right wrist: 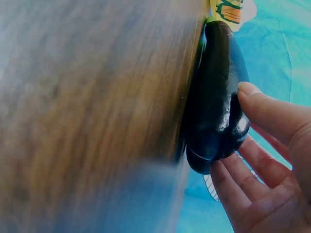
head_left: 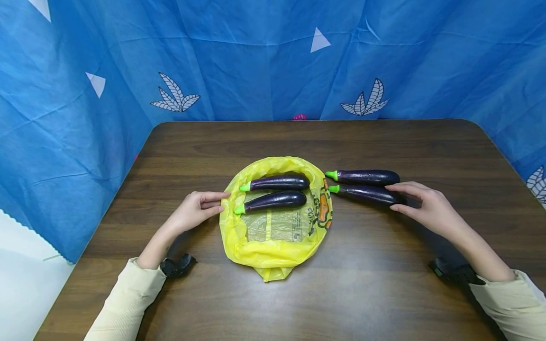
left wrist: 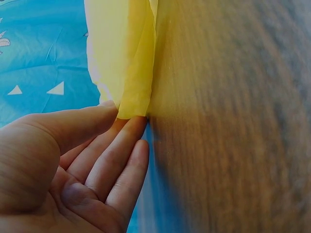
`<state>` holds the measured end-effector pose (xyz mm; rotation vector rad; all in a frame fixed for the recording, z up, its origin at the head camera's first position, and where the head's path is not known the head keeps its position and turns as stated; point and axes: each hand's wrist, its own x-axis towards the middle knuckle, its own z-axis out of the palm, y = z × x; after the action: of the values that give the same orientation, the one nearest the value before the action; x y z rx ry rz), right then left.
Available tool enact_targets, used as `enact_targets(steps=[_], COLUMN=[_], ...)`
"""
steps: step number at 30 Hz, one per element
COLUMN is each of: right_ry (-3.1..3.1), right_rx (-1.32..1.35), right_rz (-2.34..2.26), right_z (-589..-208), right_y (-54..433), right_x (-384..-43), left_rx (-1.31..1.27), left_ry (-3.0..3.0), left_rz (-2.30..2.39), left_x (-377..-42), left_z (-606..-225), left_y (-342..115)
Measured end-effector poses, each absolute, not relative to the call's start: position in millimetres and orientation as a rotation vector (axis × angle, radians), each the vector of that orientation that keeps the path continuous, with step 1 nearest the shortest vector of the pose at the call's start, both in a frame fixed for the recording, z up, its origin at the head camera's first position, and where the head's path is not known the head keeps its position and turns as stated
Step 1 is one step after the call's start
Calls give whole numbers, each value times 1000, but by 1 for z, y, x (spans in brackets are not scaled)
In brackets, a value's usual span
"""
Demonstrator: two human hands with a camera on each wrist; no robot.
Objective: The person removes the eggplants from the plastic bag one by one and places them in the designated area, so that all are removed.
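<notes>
A yellow plastic bag [head_left: 273, 258] lies on the table with its mouth spread wide and its rim rolled back. Two dark purple eggplants, the upper one [head_left: 279, 182] and the lower one [head_left: 276, 201], lie inside it with green stems pointing left. My left hand [head_left: 195, 208] pinches the bag's left rim between thumb and fingers; the left wrist view shows the yellow film [left wrist: 136, 73] there. To the right of the bag, two more eggplants lie side by side. My right hand [head_left: 431, 208] holds the nearer eggplant [head_left: 367, 193] by its thick end, with the farther eggplant [head_left: 367, 177] just behind.
All of this stands on a dark wood-grain table [head_left: 362, 293]. Behind it hangs a blue curtain [head_left: 256, 66] with white leaf and triangle prints. Black wrist cameras sit on both forearms, the left camera [head_left: 178, 266] close to the tabletop.
</notes>
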<state>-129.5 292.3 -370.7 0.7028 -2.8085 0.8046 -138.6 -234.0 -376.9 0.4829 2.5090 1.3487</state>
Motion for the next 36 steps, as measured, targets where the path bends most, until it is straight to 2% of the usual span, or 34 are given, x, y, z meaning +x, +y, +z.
enact_targets(steps=[26,36], right_ry=[-2736,-2624], right_rx=[582,726], right_rz=[811,852], right_z=[-353,-327], right_y=[298,268], right_x=[-125,-124], left_rx=[488,489], left_ry=[2504,2496], left_rz=[1357,1377], left_x=[-139,-139], left_z=[-378,-379], left_y=[-234,-234])
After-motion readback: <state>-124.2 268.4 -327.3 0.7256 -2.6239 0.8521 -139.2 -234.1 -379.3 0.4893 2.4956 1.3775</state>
